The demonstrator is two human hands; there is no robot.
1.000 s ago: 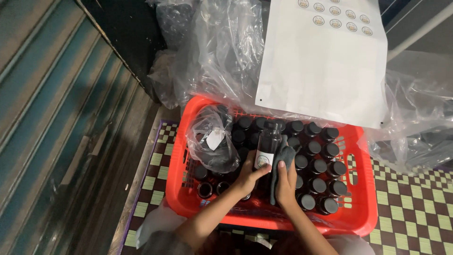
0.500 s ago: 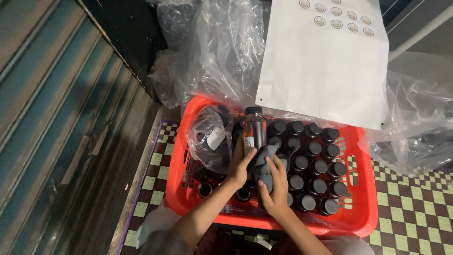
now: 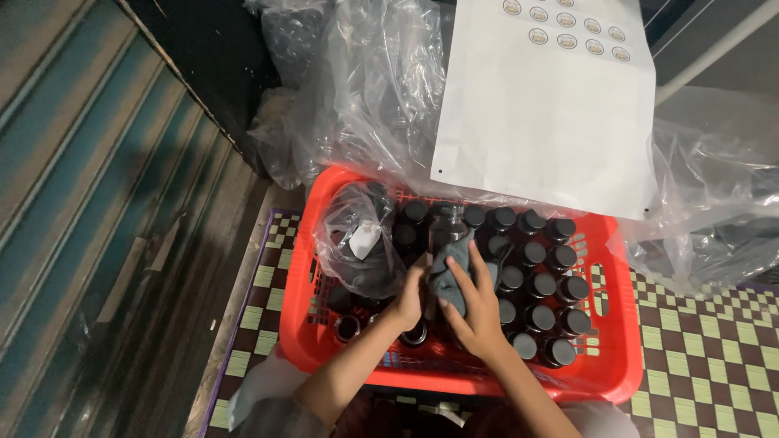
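Dark bottle [image 3: 447,229] — held upright above the middle of the red basket [image 3: 617,357], its body mostly wrapped in a grey cloth [image 3: 451,272], only the cap and shoulder showing.

Head view, looking down:

- Left hand [image 3: 408,298] closed around the lower part of the bottle from the left side, fingers curled round it, thumb hidden.
- Right hand [image 3: 479,312] pressed against the cloth, fingers spread and lying flat over the fabric on the bottle's right side; it has the cloth pinned to the glass. Palm half open, not a fist.
- Both forearms come in over the basket's near edge, crossing the rim side by side.
- Basket is a slotted plastic crate, standing on a green-and-cream checked mat [image 3: 706,357]. Its right half and far edge are packed with rows of capped bottles [image 3: 560,259], upright, black lids touching one another.
- Left part of the basket: a clear plastic bag [image 3: 357,243], crumpled, with a small white tag on it, leaning against the left wall. A few bottles without lids near the left near corner, mouths up.
- Over the far edge of the basket hangs a white sheet [image 3: 544,122] with small round stickers along its top, resting on heaped clear plastic wrap [image 3: 373,89].
- Left of the mat — a corrugated metal shutter [image 3: 89,211], teal and grey.
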